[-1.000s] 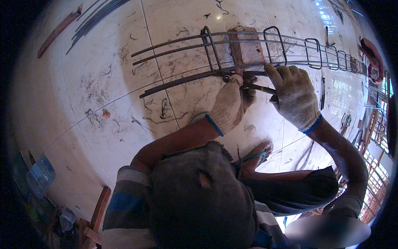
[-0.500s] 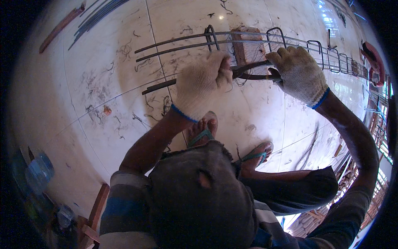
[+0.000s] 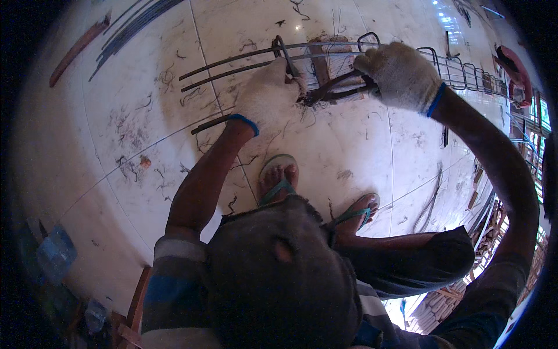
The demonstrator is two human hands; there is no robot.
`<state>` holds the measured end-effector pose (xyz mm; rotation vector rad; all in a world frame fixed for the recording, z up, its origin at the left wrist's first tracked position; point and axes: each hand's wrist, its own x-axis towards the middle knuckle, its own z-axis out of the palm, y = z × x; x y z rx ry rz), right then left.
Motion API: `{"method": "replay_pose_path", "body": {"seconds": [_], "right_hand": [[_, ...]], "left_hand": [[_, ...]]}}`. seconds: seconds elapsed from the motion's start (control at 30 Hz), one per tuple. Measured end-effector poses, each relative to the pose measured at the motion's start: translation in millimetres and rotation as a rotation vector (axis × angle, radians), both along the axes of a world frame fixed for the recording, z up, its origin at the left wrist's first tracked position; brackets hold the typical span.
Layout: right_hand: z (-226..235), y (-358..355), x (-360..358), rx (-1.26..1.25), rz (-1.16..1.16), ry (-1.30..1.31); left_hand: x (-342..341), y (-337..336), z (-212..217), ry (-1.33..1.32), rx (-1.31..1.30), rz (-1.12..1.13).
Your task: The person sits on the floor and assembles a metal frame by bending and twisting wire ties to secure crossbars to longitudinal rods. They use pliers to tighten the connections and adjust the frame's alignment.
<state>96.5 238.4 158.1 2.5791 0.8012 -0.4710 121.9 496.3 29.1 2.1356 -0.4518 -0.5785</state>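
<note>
your left hand (image 3: 268, 96), in a white knit glove, is closed around the rebar cage (image 3: 325, 64) at one of its dark stirrup loops, fingers wrapped tight on the steel. your right hand (image 3: 401, 75), gloved alike, is clenched on the handles of what appears to be a pair of pincers (image 3: 334, 90), though the tool's head is partly hidden. the cage lies lengthwise on the pale tiled floor (image 3: 145, 134), just ahead of your sandalled feet (image 3: 279, 177).
</note>
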Motion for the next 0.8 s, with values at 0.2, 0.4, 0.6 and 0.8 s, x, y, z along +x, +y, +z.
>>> {"method": "replay_pose_path", "body": {"seconds": [0.2,0.4,0.6,0.8], "right_hand": [[-19.0,13.3,-77.3,0.27,-0.582,0.319],[-53.2,45.1,-141.9,1.065,-1.601,1.053],[-74.1,65.6,-158.6,2.113,-1.842,2.562],[-73.5,49.3,-154.0,1.836,-1.675,1.842]], "left_hand": [[7.2,2.3,-2.2,-0.117,0.033,-0.05],[10.6,2.3,4.1,0.103,0.041,-0.064],[8.9,5.0,5.8,-0.023,0.017,-0.074],[-26.6,22.9,23.7,-0.232,-0.124,0.199]]}}
